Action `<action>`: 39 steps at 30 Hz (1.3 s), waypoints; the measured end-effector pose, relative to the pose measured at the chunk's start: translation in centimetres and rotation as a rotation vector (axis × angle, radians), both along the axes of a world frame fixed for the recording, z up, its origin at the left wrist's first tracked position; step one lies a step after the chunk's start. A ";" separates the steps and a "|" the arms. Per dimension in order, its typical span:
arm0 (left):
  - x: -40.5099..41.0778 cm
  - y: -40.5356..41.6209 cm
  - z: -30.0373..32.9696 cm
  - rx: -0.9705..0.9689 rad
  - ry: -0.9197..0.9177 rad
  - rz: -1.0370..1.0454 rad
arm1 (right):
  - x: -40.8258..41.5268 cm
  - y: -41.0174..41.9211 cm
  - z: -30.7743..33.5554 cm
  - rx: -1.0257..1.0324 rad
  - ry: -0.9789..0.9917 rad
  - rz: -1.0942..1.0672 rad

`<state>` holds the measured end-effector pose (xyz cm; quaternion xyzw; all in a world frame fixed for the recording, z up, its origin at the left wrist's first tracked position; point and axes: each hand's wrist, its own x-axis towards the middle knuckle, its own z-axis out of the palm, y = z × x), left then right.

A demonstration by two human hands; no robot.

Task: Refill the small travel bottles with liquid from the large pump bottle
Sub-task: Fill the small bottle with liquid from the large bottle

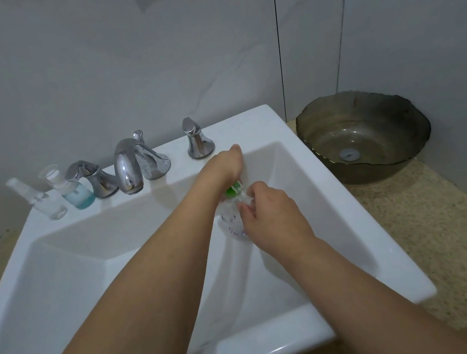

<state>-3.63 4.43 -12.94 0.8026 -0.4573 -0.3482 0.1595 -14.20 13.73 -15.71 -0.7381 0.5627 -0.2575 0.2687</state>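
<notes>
Both hands over white sink basin [249, 126], right of centre. Left hand [221, 165] curls down over green pump head [233, 189] of clear pump bottle [231, 222]. Right hand [271, 213] pinches small clear bottle [244, 200] at nozzle. Two travel bottles, spray bottle [36, 198] and blue-liquid bottle [72, 191], stand on far-left ledge beside chrome faucet [128, 168]. Dark glass bowl [363, 134] on right counter.

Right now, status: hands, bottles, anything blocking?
Left hand on green pump top; right hand holds small clear bottle over sink. Two travel bottles wait by faucet. Nothing blocking.
</notes>
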 end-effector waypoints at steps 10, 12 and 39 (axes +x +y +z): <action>0.6 0.0 0.1 0.110 0.066 0.054 | 0.0 0.0 0.1 0.016 -0.014 -0.006; 0.9 -0.1 0.6 0.184 0.088 0.034 | -0.1 0.1 0.2 0.015 -0.041 -0.016; 0.5 0.2 -0.2 -0.037 -0.028 -0.037 | 0.0 -0.1 0.0 0.025 -0.037 -0.023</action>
